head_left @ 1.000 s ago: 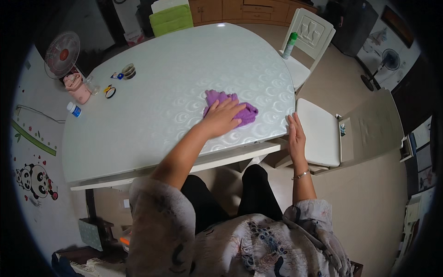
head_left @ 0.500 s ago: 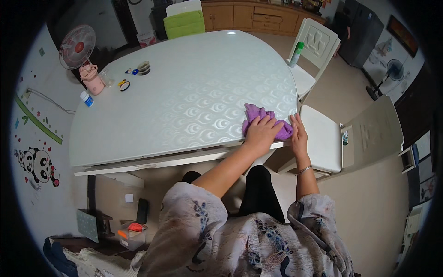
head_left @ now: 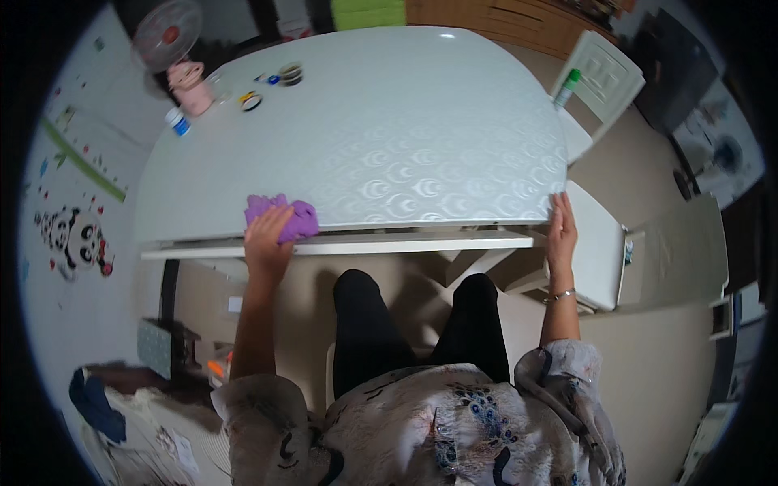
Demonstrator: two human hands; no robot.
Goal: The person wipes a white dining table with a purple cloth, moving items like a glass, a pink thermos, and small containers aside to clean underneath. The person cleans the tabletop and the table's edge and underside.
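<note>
My left hand is over a bunched purple cloth, fingers bent onto it, at the near edge of the white table towards its left part. The cloth reaches slightly over that edge. My right hand rests against the table's near right corner, its fingers stretched out and holding nothing. A silvery bracelet circles the right wrist. The tabletop is glossy, with a raised scalloped pattern that shows most on the right.
At the far left of the table stand a pink jug, a white-and-blue bottle, a yellow-and-black ring-shaped item and a dark-filled jar. White chairs line the right side; a green spray can stands on one.
My left hand has swept the purple cloth from the right corner leftward along the near edge. My right hand stays at the corner. The view has shifted.
</note>
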